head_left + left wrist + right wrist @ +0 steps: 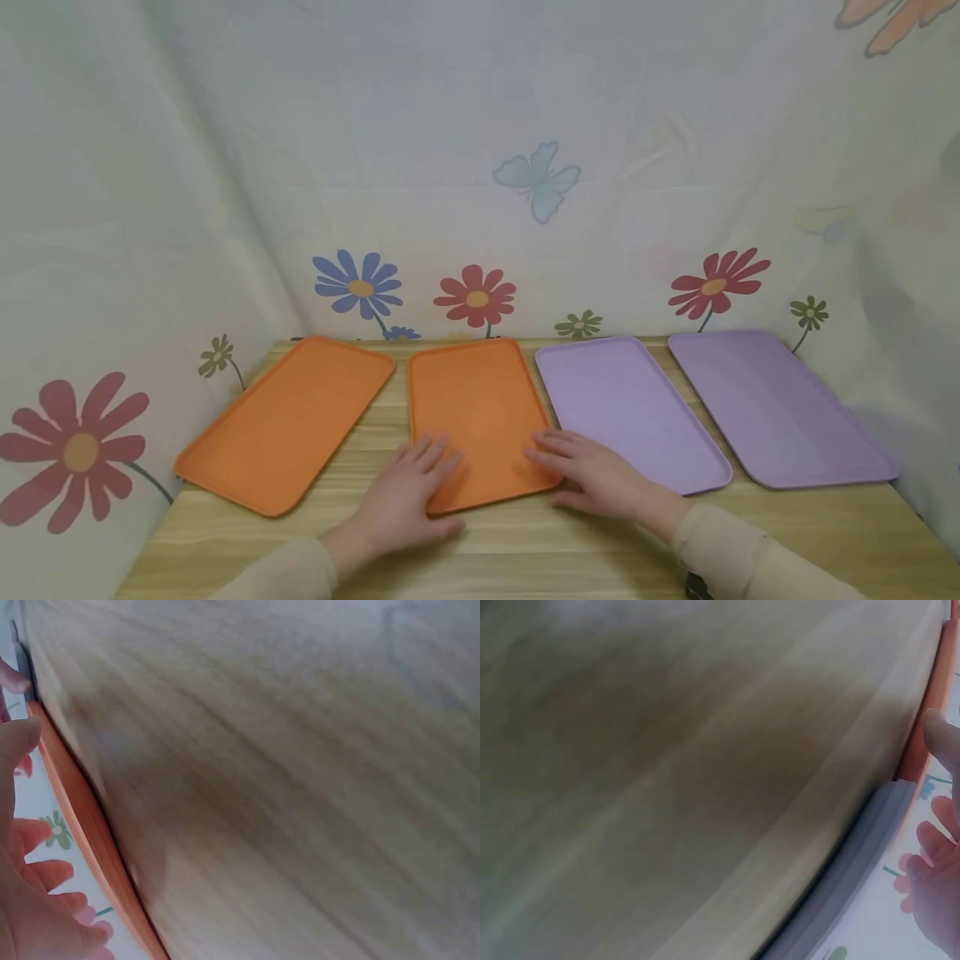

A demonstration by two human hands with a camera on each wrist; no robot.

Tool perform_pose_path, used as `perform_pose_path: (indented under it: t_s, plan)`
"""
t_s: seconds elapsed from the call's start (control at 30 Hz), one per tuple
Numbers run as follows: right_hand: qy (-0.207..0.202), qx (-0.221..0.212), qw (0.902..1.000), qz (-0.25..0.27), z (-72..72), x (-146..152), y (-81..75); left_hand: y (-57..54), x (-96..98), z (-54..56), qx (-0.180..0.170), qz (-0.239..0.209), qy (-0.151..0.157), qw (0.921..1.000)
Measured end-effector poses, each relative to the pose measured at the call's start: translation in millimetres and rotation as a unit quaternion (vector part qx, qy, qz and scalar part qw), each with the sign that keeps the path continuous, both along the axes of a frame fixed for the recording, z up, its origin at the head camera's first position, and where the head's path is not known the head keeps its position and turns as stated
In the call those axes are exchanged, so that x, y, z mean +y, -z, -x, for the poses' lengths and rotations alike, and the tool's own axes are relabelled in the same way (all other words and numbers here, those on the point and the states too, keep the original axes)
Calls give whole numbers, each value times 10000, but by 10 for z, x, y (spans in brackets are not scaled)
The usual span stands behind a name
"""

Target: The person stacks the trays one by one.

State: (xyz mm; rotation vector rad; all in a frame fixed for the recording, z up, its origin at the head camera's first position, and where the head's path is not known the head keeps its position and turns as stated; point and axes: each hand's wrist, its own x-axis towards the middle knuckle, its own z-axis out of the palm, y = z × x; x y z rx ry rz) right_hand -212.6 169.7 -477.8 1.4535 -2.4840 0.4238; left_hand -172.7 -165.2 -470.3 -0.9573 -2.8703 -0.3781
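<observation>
In the head view my left hand (408, 504) is over the near left corner of an orange tray (480, 400), its fingers spread. My right hand (600, 479) is at the same tray's near right corner, fingers stretched toward the left. Nothing is gripped in either palm. The tray lies flat on the table, its near edge running between the two hands. In the left wrist view the left thumb (22, 739) is right at the orange tray's rim (90, 825). The right wrist view has the right thumb (939, 735) close to that rim, beside a purple tray's edge (862, 847).
Another orange tray (288, 425) lies at the left, turned at an angle. Right of the middle lies a light purple tray (630, 408), with a second purple tray (780, 408) beyond it. A flower-printed cloth (420, 167) hangs behind the wooden table (517, 558).
</observation>
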Motion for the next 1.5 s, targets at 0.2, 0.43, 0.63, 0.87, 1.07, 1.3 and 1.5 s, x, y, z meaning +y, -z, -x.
perform_pose_path:
  t_s: [0.2, 0.43, 0.63, 0.87, 1.07, 1.3, 1.5]
  plan:
    - [-156, -88, 9996, -221, 22, -39, 34, 20, 0, -12, 99, -156, 336, 9993]
    - [-309, -166, 9993, -150, 37, -65, 30, 48, -2, 0, 128, 102, 563, 9983]
    - [-414, -102, 9989, -168, 43, -82, 25, 73, -15, 9, 64, 344, 606, 9975]
    - [-367, 53, 9991, -204, 19, -109, 44, 85, -95, 56, -55, 402, 817, 9958]
    - [-392, 213, 9987, -241, -9, -141, 60, 71, -181, 95, -7, 412, 1020, 9939]
    - [-493, 320, 9982, -148, -48, -194, 52, 66, -268, 145, 339, 296, 1374, 9895]
    - [-585, 481, 9971, -25, -57, -241, 66, 66, -333, 188, 161, 488, 1349, 9895]
